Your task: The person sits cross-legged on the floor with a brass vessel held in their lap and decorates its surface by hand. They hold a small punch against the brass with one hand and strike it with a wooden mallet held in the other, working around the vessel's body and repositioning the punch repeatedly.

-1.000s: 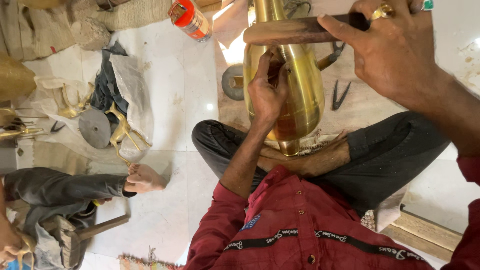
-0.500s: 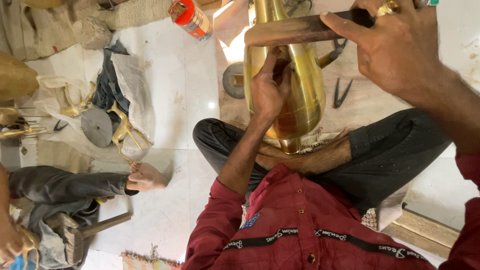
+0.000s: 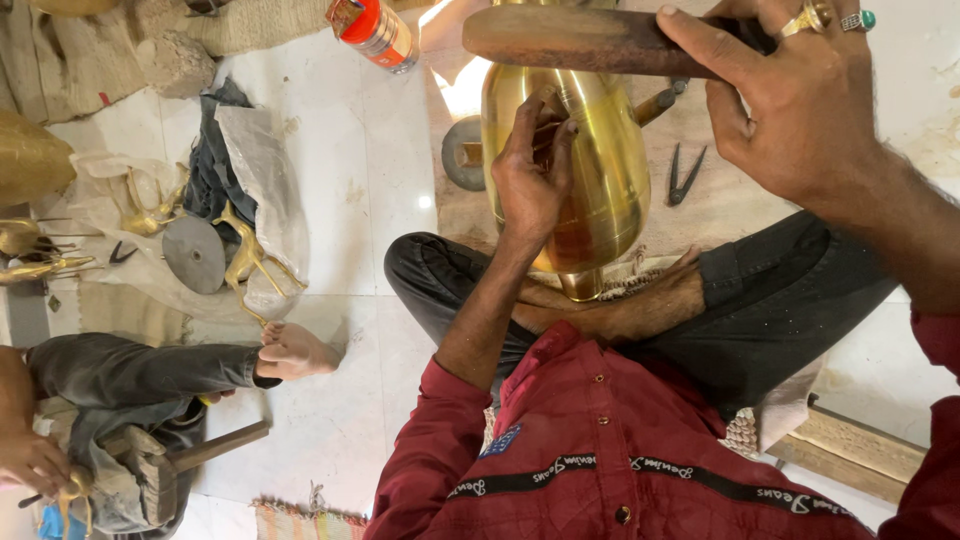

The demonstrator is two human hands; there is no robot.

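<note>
While the left hand point(image 3: 532, 175) pinches a small tool against the brass vase point(image 3: 590, 170) at twelve o'clock, the right hand's point(image 3: 790, 110) fingers wrap a wooden mallet point(image 3: 580, 40) above it — chasing looks midway, no pattern visible.

The left hand point(image 3: 532, 175) sits at upper centre of the frame, fingers bunched and curled tight together, thumb pressed in beside them, knuckles turned toward the camera; its bare forearm runs down and left to a red sleeve pushed up near the elbow at lower centre. The right hand point(image 3: 790, 105) fills the upper right, fingers wrapped closed in a firm grasp, forefinger stretched leftward, rings on two fingers; its forearm slants down to the right edge, ending in a red cuff.
</note>
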